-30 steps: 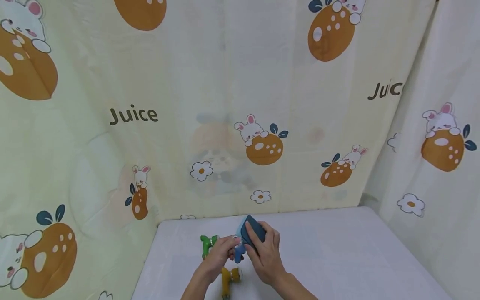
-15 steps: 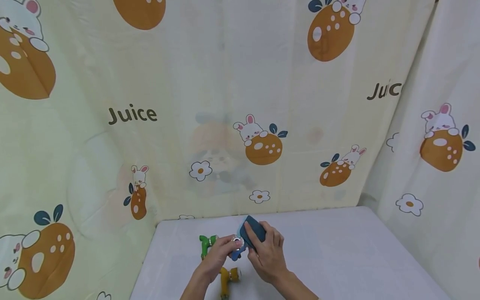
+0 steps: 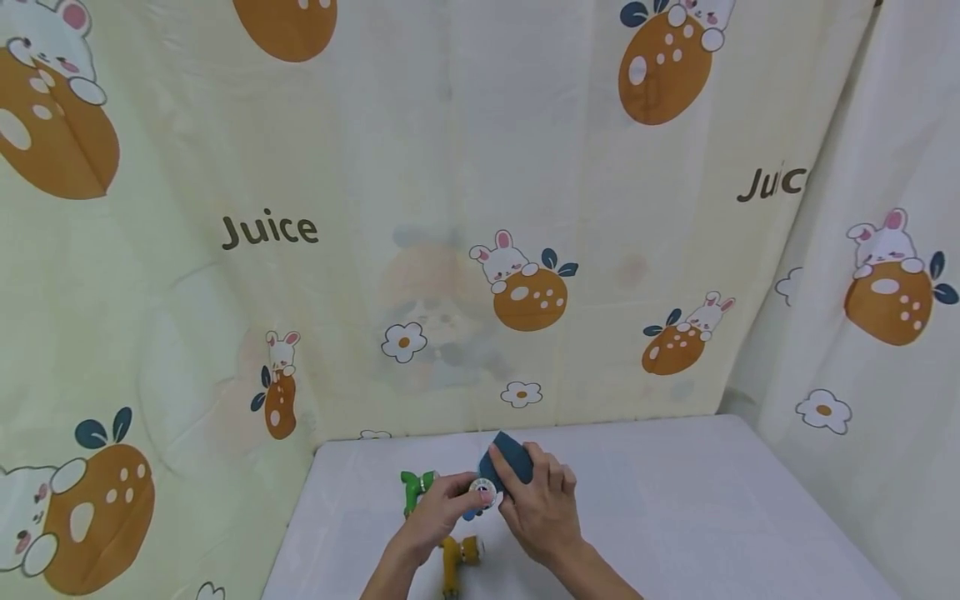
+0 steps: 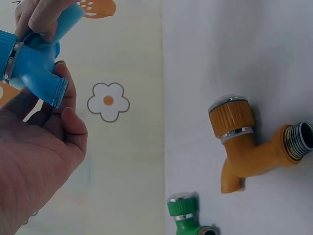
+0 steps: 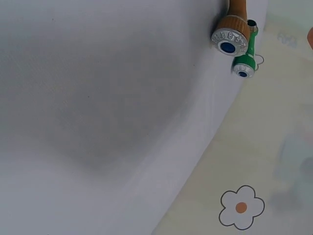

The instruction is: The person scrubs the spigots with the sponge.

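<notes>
The blue tap [image 4: 41, 71] was held above the table [image 3: 675, 500], gripped by the left hand [image 3: 441, 507] with the thumb at its cap. The cap's round face was turned toward the head camera, so the long axis was seen nearly end-on there; in the left wrist view it was slanted, the cap at the left edge and the ridged end pointed down and right. The sponge [image 3: 512, 460] was gripped by the right hand [image 3: 543, 510] at the tap, contact being partly hidden. The green tap [image 3: 412, 492] and yellow tap [image 3: 452, 565] were seen lying near the left hand.
</notes>
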A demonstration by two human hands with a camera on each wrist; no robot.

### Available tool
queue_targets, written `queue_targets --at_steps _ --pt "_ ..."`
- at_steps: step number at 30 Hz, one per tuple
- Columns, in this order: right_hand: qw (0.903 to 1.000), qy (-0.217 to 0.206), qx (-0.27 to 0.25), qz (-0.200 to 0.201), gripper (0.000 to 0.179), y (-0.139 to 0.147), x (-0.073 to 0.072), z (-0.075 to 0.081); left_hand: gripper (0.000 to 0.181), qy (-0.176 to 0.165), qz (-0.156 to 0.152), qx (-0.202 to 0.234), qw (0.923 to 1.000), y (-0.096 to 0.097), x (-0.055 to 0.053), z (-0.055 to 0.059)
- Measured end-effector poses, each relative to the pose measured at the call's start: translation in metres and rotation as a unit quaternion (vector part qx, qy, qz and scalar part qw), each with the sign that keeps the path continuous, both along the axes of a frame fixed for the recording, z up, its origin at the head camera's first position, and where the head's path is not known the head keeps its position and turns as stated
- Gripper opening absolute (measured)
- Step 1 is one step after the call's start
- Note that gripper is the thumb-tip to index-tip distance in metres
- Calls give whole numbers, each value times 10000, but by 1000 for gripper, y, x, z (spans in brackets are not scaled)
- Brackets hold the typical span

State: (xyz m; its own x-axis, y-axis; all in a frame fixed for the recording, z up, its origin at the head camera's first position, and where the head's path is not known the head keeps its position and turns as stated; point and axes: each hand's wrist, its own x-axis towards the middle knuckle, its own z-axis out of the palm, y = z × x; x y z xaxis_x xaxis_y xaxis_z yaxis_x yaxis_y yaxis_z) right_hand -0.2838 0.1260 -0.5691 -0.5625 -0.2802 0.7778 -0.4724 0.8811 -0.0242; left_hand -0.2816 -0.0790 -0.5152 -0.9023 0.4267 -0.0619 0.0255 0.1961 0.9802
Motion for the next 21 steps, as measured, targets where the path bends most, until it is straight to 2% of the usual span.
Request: queue_targets --at_steps 6,11,15,21 --pt "9998 -92 -165 -48 65 0 -2 4 53 44 23 -46 10000 -1 1 1" --pt "9963 -533 -678 -48 67 0 -1 5 54 -49 -40 3 10000 -2 2 2" --pt "9875 -970 -1240 28 68 -3 -1 9 52 -207 -202 172 9994 -1 4 2" --pt "9697 -1277 -2074 201 67 -8 -2 16 51 -347 -482 513 9969 0 5 -2"
